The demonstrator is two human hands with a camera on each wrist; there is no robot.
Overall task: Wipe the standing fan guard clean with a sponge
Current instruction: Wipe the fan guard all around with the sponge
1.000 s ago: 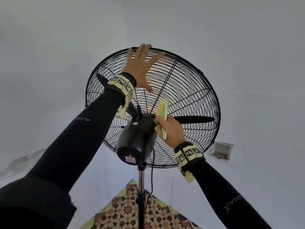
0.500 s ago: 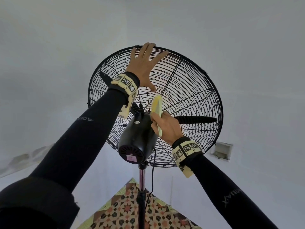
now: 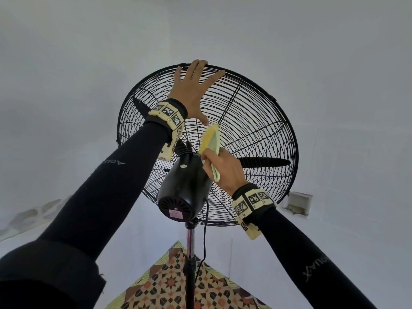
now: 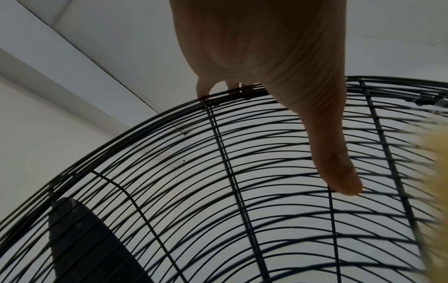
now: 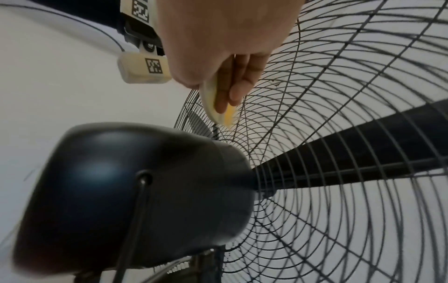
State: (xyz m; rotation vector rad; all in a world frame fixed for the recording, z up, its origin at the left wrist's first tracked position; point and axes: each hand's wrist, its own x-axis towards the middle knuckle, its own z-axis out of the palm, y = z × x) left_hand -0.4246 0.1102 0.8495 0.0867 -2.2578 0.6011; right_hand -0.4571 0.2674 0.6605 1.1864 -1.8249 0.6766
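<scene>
With sponge (image 3: 210, 139) slid up the fan guard (image 3: 256, 121) since a second ago, gripped by right hand (image 3: 224, 169), flat-fingered left hand (image 3: 194, 90) bracing rim: wiping under way.

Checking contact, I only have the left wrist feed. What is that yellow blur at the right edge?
Observer: It is the sponge, held in the right hand, per the head view.
Operator: Is it on the wires?
Observer: The right wrist view shows its yellow tip against the fan guard, just above the motor housing.
Operator: How is it gripped?
Observer: Pinched flat, fingers on one face. The thumb side is hidden.
Operator: And the left hand?
Observer: From the head view, the left hand lies spread on the top of the guard, fingertips at the rim.
</scene>
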